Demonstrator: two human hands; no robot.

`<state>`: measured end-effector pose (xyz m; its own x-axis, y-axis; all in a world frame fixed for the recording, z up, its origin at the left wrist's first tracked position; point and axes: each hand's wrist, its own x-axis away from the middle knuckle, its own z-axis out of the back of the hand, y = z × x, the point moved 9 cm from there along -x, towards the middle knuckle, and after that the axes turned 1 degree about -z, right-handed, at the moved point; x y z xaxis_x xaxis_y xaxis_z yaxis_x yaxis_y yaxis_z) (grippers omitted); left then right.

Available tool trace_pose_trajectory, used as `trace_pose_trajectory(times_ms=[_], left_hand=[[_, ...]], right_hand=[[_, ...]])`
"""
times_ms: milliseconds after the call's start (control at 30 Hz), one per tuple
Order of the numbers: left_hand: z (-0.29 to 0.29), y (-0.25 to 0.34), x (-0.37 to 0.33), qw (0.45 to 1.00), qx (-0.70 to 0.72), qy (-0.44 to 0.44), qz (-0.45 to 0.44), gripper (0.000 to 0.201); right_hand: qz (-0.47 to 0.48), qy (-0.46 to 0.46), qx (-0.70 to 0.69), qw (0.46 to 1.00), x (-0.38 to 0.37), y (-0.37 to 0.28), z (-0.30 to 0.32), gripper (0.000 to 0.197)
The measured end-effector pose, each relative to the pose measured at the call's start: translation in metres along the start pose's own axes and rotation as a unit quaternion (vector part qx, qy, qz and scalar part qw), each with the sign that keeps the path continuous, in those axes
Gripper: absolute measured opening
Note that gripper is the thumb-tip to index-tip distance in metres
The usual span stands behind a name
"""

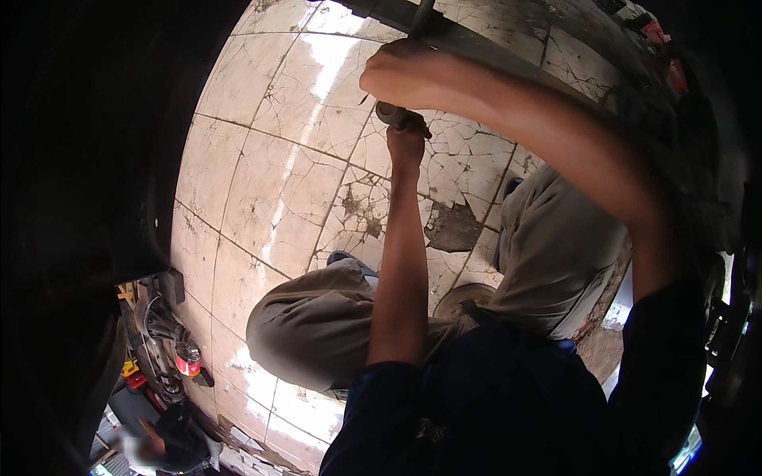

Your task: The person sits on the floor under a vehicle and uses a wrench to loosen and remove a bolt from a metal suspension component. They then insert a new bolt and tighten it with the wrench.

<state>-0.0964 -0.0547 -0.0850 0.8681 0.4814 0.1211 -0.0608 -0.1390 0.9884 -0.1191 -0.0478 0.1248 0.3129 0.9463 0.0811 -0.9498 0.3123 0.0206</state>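
My left hand (406, 143) reaches straight up from below, its fingers closed around a grey-brown cylindrical part (389, 113) with a round end. Just above it is my right hand (399, 75), bent inward at the end of a forearm that crosses from the right. Its fingers are curled and mostly turned away, so what they hold is hidden. Behind the right hand a dark rod (422, 17) rises beside a long dark beam (468, 44). I cannot tell whether the cylindrical part joins the rod.
Cracked pale tiles (238, 151) cover the floor, with a broken dark patch (454, 227) between my knees. Under me is a low round seat (464, 298). At lower left are metal machine parts (163, 325), a red-labelled bottle (188, 358) and another person (178, 436). A large dark mass fills the left.
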Motion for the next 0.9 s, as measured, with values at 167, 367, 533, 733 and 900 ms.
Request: trace_pose_trajectory(times_ms=[167,367,533,733,900], left_hand=[[-0.013,0.004,0.002,0.999,0.031,0.003,0.026,0.019],[-0.005,0.001,0.002,1.0,-0.01,0.013,0.022,0.021],[-0.007,0.012,0.008,0.999,-0.018,0.016,0.033,0.021],[-0.011,0.005,0.004,0.998,-0.043,0.009,0.036,0.021],[0.005,0.002,0.002,0.998,-0.049,0.029,0.024,0.023]], right_hand=[[-0.015,0.003,0.026,1.0,-0.004,0.012,-0.015,0.012],[0.011,0.0,0.042,0.999,-0.003,0.0,-0.012,0.009],[0.011,0.004,0.066,0.998,-0.001,-0.002,-0.013,0.01],[0.014,0.043,-0.009,0.999,-0.008,0.014,-0.017,0.011],[0.028,0.013,0.005,1.0,-0.007,-0.013,-0.007,0.013]])
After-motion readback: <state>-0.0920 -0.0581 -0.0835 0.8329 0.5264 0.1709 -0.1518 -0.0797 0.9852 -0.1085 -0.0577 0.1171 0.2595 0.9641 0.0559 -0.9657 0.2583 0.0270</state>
